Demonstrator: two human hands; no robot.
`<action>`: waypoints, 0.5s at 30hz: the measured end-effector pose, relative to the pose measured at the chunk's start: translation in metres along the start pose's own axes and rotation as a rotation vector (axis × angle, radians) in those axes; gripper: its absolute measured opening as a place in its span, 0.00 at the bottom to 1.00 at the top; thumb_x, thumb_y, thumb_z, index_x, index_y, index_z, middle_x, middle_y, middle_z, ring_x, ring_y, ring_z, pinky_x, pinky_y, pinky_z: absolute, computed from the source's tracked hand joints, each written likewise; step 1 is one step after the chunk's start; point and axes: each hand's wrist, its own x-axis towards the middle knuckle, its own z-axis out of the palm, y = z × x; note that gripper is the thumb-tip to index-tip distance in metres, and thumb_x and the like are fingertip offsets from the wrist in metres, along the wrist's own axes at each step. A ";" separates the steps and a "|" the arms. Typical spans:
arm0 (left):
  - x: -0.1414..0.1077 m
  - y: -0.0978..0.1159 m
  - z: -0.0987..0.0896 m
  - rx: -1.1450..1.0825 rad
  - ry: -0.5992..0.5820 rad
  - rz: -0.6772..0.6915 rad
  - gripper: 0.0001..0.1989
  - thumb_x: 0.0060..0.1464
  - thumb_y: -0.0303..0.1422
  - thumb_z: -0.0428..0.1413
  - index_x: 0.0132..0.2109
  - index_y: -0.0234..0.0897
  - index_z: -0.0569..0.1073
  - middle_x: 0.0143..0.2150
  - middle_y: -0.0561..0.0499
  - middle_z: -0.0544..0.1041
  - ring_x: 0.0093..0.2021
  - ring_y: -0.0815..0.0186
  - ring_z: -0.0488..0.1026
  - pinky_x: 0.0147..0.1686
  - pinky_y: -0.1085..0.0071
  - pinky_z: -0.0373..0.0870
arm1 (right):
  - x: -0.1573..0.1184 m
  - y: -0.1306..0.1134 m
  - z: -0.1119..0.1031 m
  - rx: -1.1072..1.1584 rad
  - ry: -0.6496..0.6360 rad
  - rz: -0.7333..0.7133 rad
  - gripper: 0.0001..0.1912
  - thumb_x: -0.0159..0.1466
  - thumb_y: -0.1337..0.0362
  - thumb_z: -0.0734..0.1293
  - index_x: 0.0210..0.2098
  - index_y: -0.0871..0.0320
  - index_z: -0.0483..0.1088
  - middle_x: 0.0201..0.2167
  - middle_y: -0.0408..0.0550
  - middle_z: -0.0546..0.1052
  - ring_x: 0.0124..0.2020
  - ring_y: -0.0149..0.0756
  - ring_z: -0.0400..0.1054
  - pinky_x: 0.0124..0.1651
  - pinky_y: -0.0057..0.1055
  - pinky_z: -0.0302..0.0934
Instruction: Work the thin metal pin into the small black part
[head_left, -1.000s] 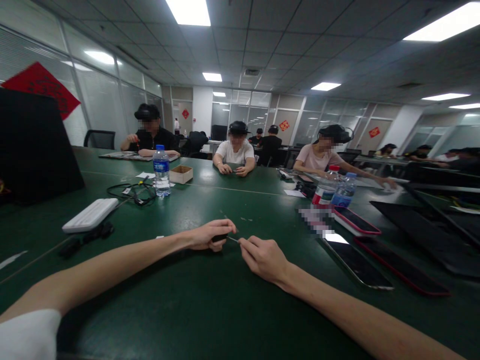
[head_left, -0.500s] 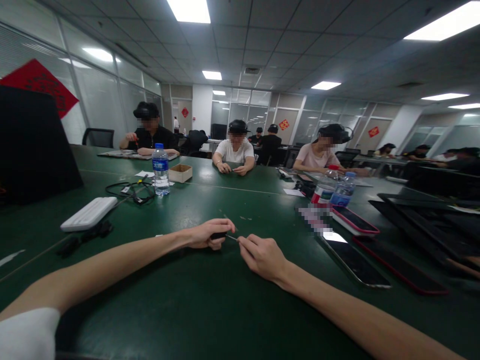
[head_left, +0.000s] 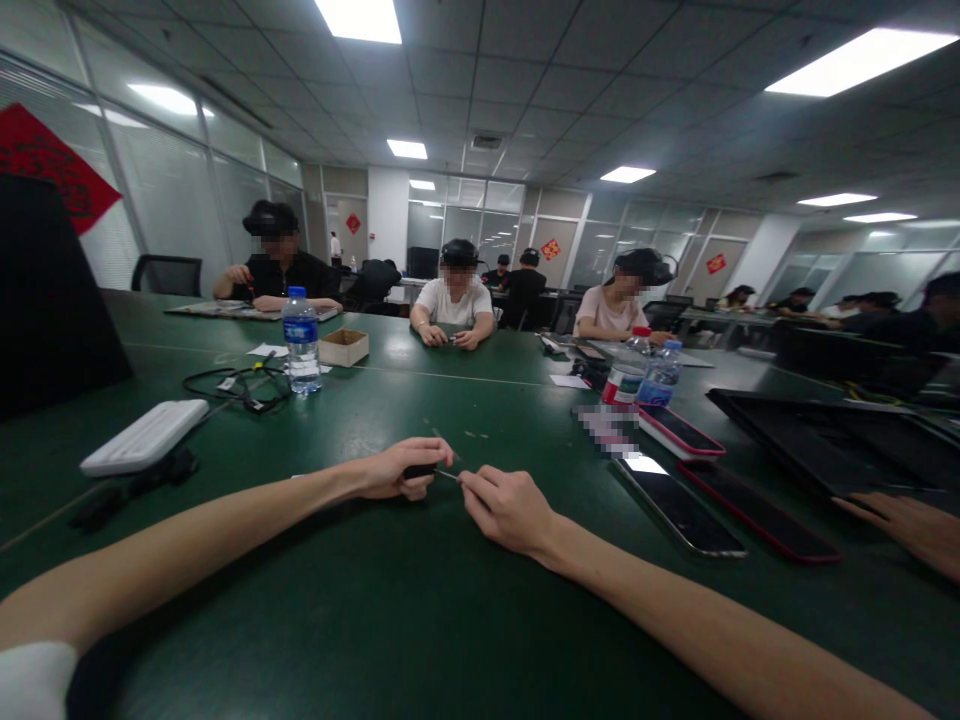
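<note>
Far left of the frame there's a big dark panel (head_left: 52, 310) standing up, with a red diamond sign (head_left: 56, 170) on the glass behind it. Below that, a white slab-shaped device (head_left: 144, 438) sits on the green worktop (head_left: 315, 620), with a dark cord (head_left: 135, 490) bunched just beside it. Next along is a loose loop of black cable (head_left: 236, 390), then a blue-capped water bottle (head_left: 302, 345) and a small wooden box (head_left: 344, 353) right near it. A person in black (head_left: 289, 270) sits behind those.

Middle of the frame: the left hand (head_left: 397, 472) has its fingers wrapped round a small black piece (head_left: 420, 470). A thin rod (head_left: 448, 475) bridges the gap to the right hand (head_left: 514, 510), which has its end pinched tight between the fingertips. Can't tell if rod and black piece are one item, they're mostly covered. A person in white (head_left: 454, 300) sits across from there.

Right side: a red-capped bottle (head_left: 626, 370) and another blue-capped one (head_left: 660, 378), then a pink-edged phone (head_left: 681, 432), a silver-edged phone (head_left: 686, 510) and a red-edged phone (head_left: 761, 512). Right edge, someone else's hand (head_left: 907, 525) is by a flat black thing (head_left: 780, 425).
</note>
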 end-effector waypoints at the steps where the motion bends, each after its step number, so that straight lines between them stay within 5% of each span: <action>1: 0.001 0.000 0.000 0.003 0.010 -0.006 0.10 0.59 0.40 0.53 0.42 0.38 0.66 0.14 0.63 0.52 0.13 0.75 0.47 0.18 0.77 0.50 | 0.000 -0.001 -0.001 -0.006 0.003 -0.026 0.13 0.68 0.65 0.55 0.40 0.61 0.71 0.29 0.46 0.72 0.24 0.26 0.61 0.26 0.23 0.51; 7: 0.002 0.001 0.004 0.002 0.083 0.010 0.14 0.58 0.43 0.54 0.42 0.36 0.67 0.15 0.63 0.52 0.14 0.75 0.48 0.17 0.77 0.49 | 0.004 -0.009 -0.002 -0.018 0.020 -0.200 0.13 0.68 0.63 0.57 0.40 0.59 0.71 0.28 0.45 0.72 0.24 0.26 0.61 0.25 0.24 0.49; 15: 0.003 0.000 0.006 -0.079 0.133 0.104 0.10 0.59 0.39 0.52 0.41 0.35 0.67 0.22 0.58 0.58 0.18 0.75 0.52 0.20 0.77 0.51 | 0.001 0.006 0.005 0.104 0.092 0.002 0.13 0.67 0.64 0.57 0.39 0.61 0.72 0.27 0.46 0.73 0.24 0.26 0.62 0.27 0.22 0.53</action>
